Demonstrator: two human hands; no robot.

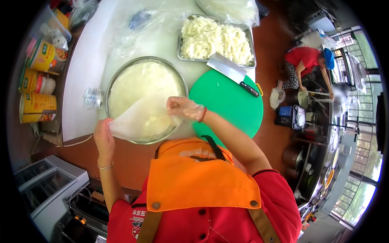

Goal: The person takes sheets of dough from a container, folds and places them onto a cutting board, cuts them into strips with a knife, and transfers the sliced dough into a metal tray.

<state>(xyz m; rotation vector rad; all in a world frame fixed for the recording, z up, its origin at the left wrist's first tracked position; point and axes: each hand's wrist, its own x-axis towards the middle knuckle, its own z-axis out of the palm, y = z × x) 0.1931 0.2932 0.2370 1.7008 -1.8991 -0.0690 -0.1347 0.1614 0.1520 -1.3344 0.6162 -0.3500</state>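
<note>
My left hand [104, 139], bare, pinches one end of a thin, translucent white sheet [135, 117]. It is stretched over the near part of a round metal basin [108, 91]. Whether the sheet is plastic or cloth I cannot tell. My right hand [182, 108], in a clear disposable glove, has its fingers closed on the sheet's other end above the basin's right rim. Pale, creamy dough or batter [146, 79] fills the basin. Right of it lies a round green cutting board [227, 105], with a cleaver [233, 71] across its far edge.
A metal tray [253, 48] of pale cut strips stands behind the board. Clear plastic [137, 32] covers part of the table's far side. Yellow cans [38, 107] line a shelf at left. A co-worker [306, 62] bends over at the right.
</note>
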